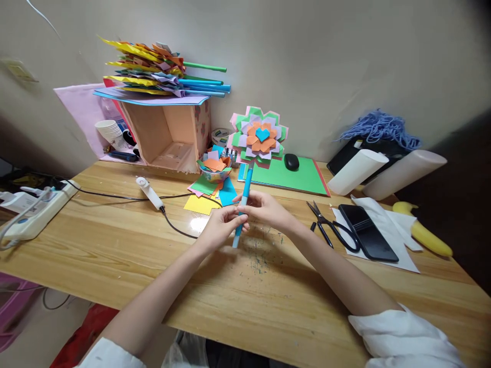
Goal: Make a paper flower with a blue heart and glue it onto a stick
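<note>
A layered paper flower (262, 145) in pink, green, lilac and orange, with a blue heart at its centre, stands nearly upright above the table. Its blue paper stem (248, 185) runs down between my hands and tilts a little to the right at the top. My left hand (223, 225) grips the lower stem between thumb and fingers. Just above it, my right hand (261, 206) pinches the stem too, the fingertips partly hidden behind it. The stem's pale lower end (236, 242) sticks out under my left hand.
Left of centre lies a white glue gun (149, 193) with a black cord. A bowl of paper pieces (215, 171) stands behind my hands. Scissors (326, 225), a phone (367, 232) and a banana (425, 232) lie right. Finished paper flowers (149, 69) rest atop an open box (164, 133).
</note>
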The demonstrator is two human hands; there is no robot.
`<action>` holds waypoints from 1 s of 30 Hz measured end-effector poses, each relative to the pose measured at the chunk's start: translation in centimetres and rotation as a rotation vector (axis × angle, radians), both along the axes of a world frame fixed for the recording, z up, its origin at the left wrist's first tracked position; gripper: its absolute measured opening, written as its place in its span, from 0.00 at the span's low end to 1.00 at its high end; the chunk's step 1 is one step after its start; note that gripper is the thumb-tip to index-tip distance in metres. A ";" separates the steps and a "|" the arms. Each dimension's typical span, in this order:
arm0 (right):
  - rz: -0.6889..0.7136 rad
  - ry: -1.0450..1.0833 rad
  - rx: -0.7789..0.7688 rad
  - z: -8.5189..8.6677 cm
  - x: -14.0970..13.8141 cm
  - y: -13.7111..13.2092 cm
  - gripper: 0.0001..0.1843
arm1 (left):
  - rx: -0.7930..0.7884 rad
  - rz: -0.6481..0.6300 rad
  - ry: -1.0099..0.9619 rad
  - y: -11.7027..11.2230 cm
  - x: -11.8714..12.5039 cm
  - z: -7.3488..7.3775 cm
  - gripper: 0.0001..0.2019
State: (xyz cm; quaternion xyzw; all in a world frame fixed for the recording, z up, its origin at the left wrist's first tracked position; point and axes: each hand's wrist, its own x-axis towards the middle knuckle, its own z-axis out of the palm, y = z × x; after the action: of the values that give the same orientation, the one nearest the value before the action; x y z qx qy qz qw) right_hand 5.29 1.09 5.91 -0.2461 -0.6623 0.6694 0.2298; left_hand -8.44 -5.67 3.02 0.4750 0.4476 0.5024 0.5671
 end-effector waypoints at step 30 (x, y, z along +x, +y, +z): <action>0.028 0.146 0.109 3.3 -5.7 -1.3 0.10 | 0.017 0.341 0.045 -6.2 -2.3 1.1 0.16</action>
State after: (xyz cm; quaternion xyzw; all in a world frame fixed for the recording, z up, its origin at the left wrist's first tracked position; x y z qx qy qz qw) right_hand -0.40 -0.25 9.24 -0.1745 -0.6826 0.6514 0.2814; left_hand -10.75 -11.89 4.10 0.4081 0.5301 0.5841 0.4596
